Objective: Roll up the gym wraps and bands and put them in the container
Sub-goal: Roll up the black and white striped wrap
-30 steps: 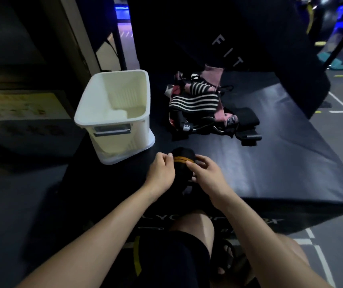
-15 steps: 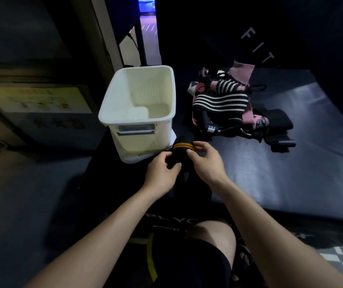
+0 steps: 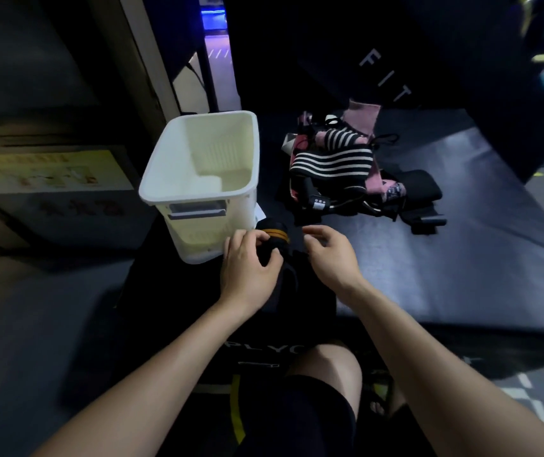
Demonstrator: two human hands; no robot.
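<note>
Gripping the wrap (image 3: 272, 240) with my left hand (image 3: 250, 268), I have the fingers curled over the top of the dark roll and the thumb pressed against its near side. The roll shows an orange stripe round its upper end. It sits just in front of the bin (image 3: 204, 179), close to the bin's near right corner, above the black mat (image 3: 462, 258).

My right hand (image 3: 328, 250) is just beside the roll on the right, fingers bent with the fingertips drawn toward the thumb. A dark tail of fabric runs from the roll toward this hand, but the light is too dim for me to tell whether the fingers actually pinch it or merely hover by it. The two hands are near each other, a small gap between them, with the wrap in that gap.

The bin is white, upright, open at the top, and I see nothing inside it. To its right, well apart from my hands, lies a pile (image 3: 339, 166) of wraps and bands on the mat: a black band with white stripes on top, pink pieces behind and beneath, black straps trailing to the right.

My bare knee (image 3: 326, 361) shows below the hands, with dark shorts (image 3: 297, 413) nearer the camera.
</note>
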